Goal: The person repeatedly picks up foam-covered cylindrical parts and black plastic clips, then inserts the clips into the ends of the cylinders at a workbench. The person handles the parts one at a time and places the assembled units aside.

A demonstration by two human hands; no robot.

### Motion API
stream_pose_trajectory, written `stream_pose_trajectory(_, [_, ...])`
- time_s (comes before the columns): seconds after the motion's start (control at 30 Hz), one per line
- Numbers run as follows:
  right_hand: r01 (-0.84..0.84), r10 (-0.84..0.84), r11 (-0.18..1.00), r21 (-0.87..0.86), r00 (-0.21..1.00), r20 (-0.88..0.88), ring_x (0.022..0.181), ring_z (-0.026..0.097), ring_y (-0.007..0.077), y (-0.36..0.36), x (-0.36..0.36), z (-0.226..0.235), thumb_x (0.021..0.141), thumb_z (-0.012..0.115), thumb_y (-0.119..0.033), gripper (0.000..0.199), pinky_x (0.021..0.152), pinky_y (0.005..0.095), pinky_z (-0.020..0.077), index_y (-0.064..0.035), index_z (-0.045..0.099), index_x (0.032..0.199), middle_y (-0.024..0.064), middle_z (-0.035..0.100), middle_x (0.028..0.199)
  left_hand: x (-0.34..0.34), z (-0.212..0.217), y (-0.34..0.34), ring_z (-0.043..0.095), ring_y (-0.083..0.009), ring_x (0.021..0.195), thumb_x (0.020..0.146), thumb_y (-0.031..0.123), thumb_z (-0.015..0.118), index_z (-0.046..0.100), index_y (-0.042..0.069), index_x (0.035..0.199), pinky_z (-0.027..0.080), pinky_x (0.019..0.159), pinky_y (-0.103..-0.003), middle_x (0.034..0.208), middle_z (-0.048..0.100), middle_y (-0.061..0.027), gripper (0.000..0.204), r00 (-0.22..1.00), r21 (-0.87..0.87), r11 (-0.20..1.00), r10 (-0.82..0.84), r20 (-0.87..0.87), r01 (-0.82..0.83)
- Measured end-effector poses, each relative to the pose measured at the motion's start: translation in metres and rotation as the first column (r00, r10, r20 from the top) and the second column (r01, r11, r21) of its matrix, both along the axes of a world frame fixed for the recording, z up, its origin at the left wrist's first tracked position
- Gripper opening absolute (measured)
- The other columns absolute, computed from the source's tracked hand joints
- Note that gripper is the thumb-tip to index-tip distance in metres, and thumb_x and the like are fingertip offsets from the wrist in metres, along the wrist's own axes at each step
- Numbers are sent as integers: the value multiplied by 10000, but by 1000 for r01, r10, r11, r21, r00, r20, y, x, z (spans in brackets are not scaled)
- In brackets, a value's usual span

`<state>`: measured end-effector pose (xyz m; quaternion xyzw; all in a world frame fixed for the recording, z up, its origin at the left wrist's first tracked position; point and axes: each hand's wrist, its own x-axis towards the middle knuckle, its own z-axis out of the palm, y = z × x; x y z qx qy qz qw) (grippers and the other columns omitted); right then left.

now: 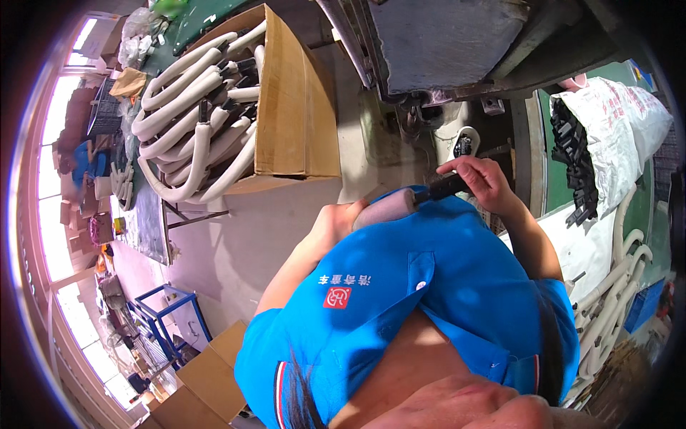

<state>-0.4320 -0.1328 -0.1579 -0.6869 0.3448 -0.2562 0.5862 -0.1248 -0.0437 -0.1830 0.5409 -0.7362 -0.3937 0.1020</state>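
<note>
My left hand [339, 220] is closed round a pale foam-covered tube [389, 209], held close in front of my blue shirt. A black plastic fitting [444, 188] sticks out of the tube's right end. At that fitting is my right hand [484, 184], its index finger stretched out to the left and the other fingers bent about the black piece; part of the grip is hidden. To the left, a cardboard box [296, 114] holds several curved foam-covered tubes [182, 118] with black ends. At the right, black plastic fittings [572, 154] spill from a white sack [618, 121].
A machine with a flat grey metal plate [439, 46] stands ahead of me. More white curved tubes [614, 307] are piled at the right. At the left are a blue metal frame [168, 314] and a table [146, 229]. An opened carton [207, 372] lies at lower left.
</note>
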Motion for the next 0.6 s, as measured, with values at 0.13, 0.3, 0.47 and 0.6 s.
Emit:
stream_pose_trajectory(0.13, [18, -5, 996, -88, 989, 148, 713, 573, 108, 11, 22, -10, 977, 397, -216, 318, 665, 243, 442, -2, 632, 985, 87, 654, 836, -7, 29, -12, 636, -350, 826, 747, 316, 662, 576, 43, 962, 504, 720, -373, 853, 633, -208, 358, 998, 73, 996, 59, -25, -57])
stream_pose_trajectory(0.3, [255, -251, 956, -145, 967, 45, 704, 555, 126, -12, 40, -24, 985, 383, -218, 291, 661, 265, 430, -18, 565, 877, 65, 572, 723, -3, 7, -30, 623, -365, 756, 682, 239, 675, 550, 63, 962, 505, 674, -405, 778, 617, -193, 353, 994, -108, 988, 106, -12, -107])
stream_pose_trajectory(0.47, [551, -584, 812, -195, 766, -268, 767, 597, 205, -62, 53, -39, 936, 474, -234, 258, 746, 303, 445, 1, 580, 926, 144, 622, 841, -7, -3, -68, 616, -370, 765, 634, 199, 686, 543, 67, 980, 500, 657, -413, 781, 616, -192, 396, 984, -300, 938, 176, -12, -172])
stream_pose_trajectory(0.6, [547, -717, 662, -512, 663, -218, 926, 595, 332, -90, 60, -61, 893, 515, -208, 268, 855, 384, 434, 2, 573, 1049, 237, 597, 993, -8, -3, -92, 620, -366, 781, 648, 203, 667, 541, 64, 995, 501, 678, -428, 803, 624, -199, 395, 975, -337, 923, 216, 60, -184])
